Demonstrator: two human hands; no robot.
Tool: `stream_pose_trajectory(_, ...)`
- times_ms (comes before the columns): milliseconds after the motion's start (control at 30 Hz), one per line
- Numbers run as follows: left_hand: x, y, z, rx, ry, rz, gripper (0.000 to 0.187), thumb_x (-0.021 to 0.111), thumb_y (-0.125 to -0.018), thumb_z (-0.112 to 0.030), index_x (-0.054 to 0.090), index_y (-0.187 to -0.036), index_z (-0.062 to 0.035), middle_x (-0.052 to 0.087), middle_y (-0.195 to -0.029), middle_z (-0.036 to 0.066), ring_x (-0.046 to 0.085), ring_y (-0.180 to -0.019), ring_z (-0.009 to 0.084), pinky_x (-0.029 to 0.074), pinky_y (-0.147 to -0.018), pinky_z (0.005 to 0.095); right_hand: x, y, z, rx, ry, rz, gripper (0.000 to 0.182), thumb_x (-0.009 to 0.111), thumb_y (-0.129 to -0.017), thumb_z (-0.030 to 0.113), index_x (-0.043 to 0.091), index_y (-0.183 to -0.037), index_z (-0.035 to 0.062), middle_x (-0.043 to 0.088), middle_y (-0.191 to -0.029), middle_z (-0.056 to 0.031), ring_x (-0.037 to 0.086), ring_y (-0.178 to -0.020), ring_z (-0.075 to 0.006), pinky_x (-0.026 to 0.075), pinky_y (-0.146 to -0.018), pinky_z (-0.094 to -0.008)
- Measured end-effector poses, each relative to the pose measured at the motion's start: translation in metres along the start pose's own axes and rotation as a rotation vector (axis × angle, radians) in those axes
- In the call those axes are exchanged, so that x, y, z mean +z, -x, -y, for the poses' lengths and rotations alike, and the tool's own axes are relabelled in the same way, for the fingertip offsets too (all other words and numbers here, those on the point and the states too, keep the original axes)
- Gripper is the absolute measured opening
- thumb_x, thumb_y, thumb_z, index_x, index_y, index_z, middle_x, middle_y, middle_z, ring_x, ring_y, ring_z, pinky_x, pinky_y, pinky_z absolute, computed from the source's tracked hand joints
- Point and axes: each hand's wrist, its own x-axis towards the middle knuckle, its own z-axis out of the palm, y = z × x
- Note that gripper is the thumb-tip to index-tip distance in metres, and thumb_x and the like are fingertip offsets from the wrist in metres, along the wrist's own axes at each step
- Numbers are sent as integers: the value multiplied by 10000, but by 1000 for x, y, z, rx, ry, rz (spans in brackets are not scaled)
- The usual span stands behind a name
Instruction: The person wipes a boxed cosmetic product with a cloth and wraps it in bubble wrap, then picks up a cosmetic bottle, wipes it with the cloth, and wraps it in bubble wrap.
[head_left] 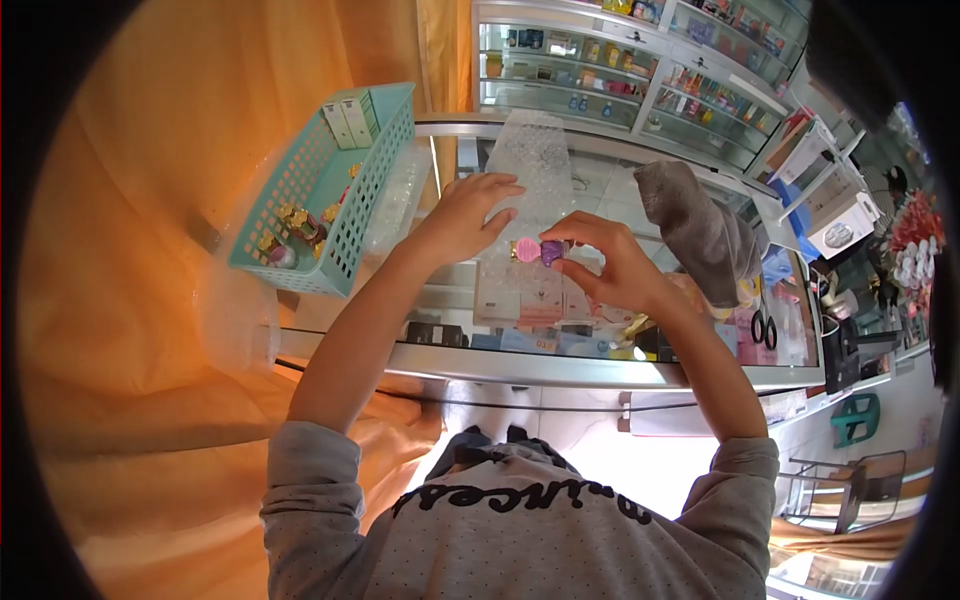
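Between the thumb and fingers of my right hand [602,262] is a small bottle [528,250] with a pink round front, a gold end and a purple part, lying sideways over the glass counter. My left hand [470,215] hovers to the left of it, fingers apart and holding nothing. Under and behind the bottle lies a sheet of bubble wrap [530,160]. A teal basket [345,240] at the left holds several small gold-capped bottles [300,222] and pale green-white boxes [350,120].
A grey cloth [690,220] lies on the counter's right part, with black scissors [764,328] near the right corner. The metal counter edge [560,371] runs in front of me. Glass shelves [570,75] stand behind; an orange curtain [150,300] hangs at the left.
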Motion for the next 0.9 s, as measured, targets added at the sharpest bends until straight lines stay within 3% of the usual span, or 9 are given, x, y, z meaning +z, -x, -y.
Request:
stream_pose_trajectory(167,-9,0,-10,58,48,-113,266,581,-889,-146,590,-1143,-67,556,-1213,127,522,-1137,281,397,-968,394,1,0,-5,15,-25,-12,278,650,-782,23,612,-1058,24,624,-990,-158,616,-868,-306,495,-769,-354)
stream_pose_trajectory(233,-26,-1,-25,17,402,32,206,647,-857,-170,629,-1008,-31,637,-999,106,603,-949,211,462,-851,340,2,0,-5,8,-26,-23,281,649,-785,26,612,-1063,26,625,-994,-158,616,-870,-307,495,-771,-356)
stream_pose_trajectory(267,-29,0,-28,18,404,36,206,647,-857,-170,629,-1008,-31,637,-999,106,603,-949,211,462,-851,340,2,0,-5,0,-26,-33,283,649,-788,30,611,-1068,28,626,-998,-158,617,-873,-309,495,-773,-359)
stream_pose_trajectory(333,-32,3,-32,76,486,135,217,730,-793,-194,650,-898,-22,657,-828,60,605,-803,144,471,-774,295,2,1,-6,12,-27,-31,293,661,-784,41,609,-1072,30,626,-998,-151,614,-868,-296,491,-777,-354)
stream_pose_trajectory(500,-30,4,-30,1,539,237,233,777,-742,-198,654,-858,-38,658,-799,42,599,-779,132,465,-776,290,0,3,0,81,-41,-96,323,730,-739,77,606,-1035,37,619,-925,-111,583,-800,-239,474,-745,-340)
stream_pose_trajectory(600,-29,4,-30,-2,523,233,220,775,-742,-186,650,-854,-43,661,-805,42,600,-774,133,462,-786,294,-14,5,2,57,-14,-141,291,793,-677,103,619,-899,33,592,-809,-65,536,-737,-194,446,-685,-326)
stream_pose_trajectory(667,-29,4,-31,-4,504,225,216,774,-741,-182,649,-851,-45,663,-808,42,600,-772,134,460,-793,296,-23,6,6,132,-6,61,269,823,-630,111,607,-762,21,562,-727,-36,517,-696,-170,419,-633,-308)
stream_pose_trajectory(767,-28,5,-32,-10,498,227,200,765,-745,-161,640,-848,-44,663,-810,42,600,-779,134,455,-803,298,-21,8,2,191,-56,186,233,816,-631,102,608,-688,14,564,-699,-29,518,-688,-151,411,-619,-287)
stream_pose_trajectory(900,-27,5,-32,-13,455,220,174,749,-755,-126,629,-851,-45,654,-812,40,594,-780,136,453,-810,301,-20,7,1,217,-104,205,147,771,-670,40,628,-701,31,556,-704,-19,499,-657,-125,403,-615,-263)
